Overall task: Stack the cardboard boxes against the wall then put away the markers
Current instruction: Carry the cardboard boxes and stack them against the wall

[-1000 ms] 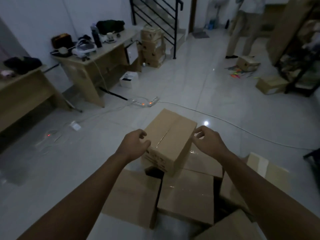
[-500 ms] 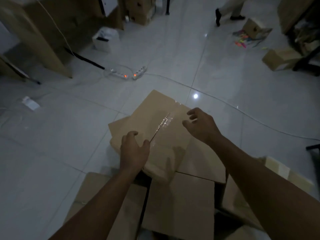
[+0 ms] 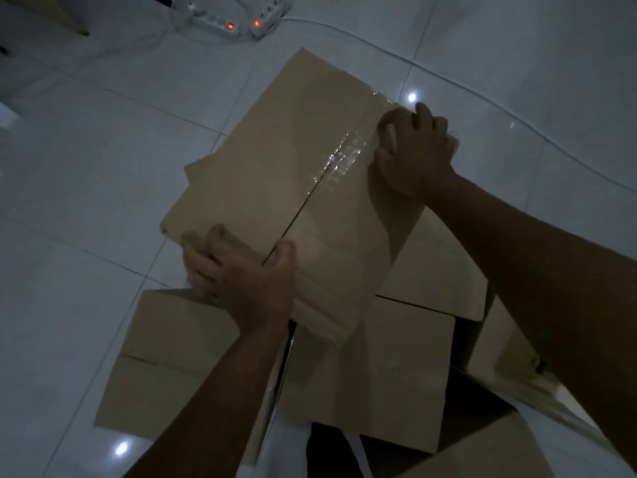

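Observation:
A taped brown cardboard box point(image 3: 282, 167) lies tilted on top of a pile of other cardboard boxes on the white tiled floor. My left hand point(image 3: 241, 274) grips its near left corner, fingers curled over the edge. My right hand point(image 3: 413, 150) clasps its far right edge beside the shiny tape seam. Below it sit a box at lower left point(image 3: 162, 367), a box in the middle point(image 3: 386, 374) and a box further right point(image 3: 437, 270). No markers are in view.
Two white power strips point(image 3: 241, 22) with red lit switches lie on the floor beyond the box. A white cable point(image 3: 482, 98) runs across the tiles to the right. A desk leg point(image 3: 65, 15) shows at top left. Open tiled floor point(image 3: 86, 167) spreads to the left.
My view has tipped down and closer to the pile. Both hands went from hovering over the top box to gripping it, left at the near corner, right at the far edge.

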